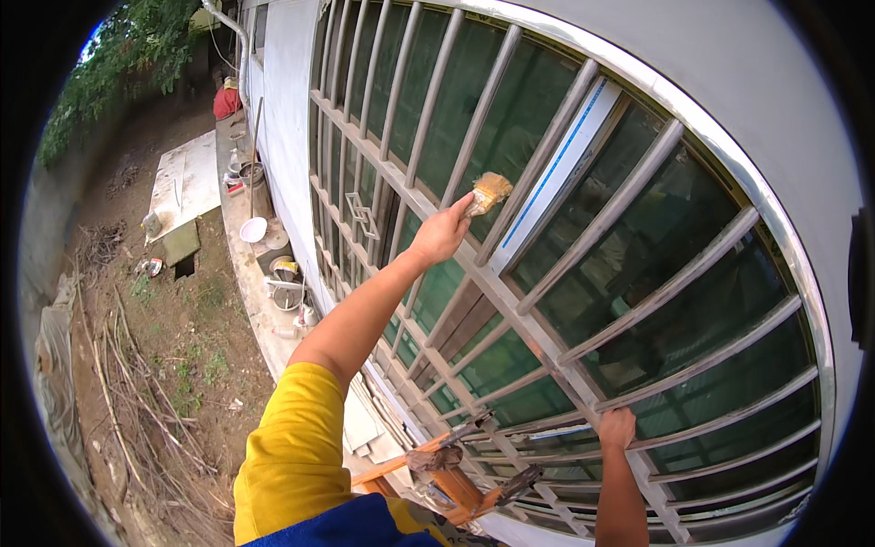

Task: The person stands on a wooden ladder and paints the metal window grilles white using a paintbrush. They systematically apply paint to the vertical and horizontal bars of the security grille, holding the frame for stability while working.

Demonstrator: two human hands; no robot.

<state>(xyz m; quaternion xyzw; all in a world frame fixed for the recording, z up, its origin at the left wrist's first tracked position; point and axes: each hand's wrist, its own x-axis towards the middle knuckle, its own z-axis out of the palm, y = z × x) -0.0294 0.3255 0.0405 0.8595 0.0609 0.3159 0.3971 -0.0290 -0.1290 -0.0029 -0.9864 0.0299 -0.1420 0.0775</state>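
Note:
My left hand (441, 236) is stretched out and holds a wide paintbrush (489, 194) by its handle. The brush's tan bristles point up and to the right, in front of the metal window grille (509, 301). Whether the bristles touch a bar, I cannot tell. Lower right, my right hand (617, 429) is closed around the grille's flat crossbar, near the foot of an upright bar. Dark green glass panes (639, 239) lie behind the bars. Between two bars runs a white window frame strip (557, 178) with a blue-lined film.
Below me stands an orange ladder (459, 487) with wrapped ends, close to the grille. Along the wall, a concrete ledge (256, 301) carries buckets (286, 295), a white bowl (253, 230) and a bottle. Dry branches (130, 383) and a pale board (184, 181) lie on the dirt yard.

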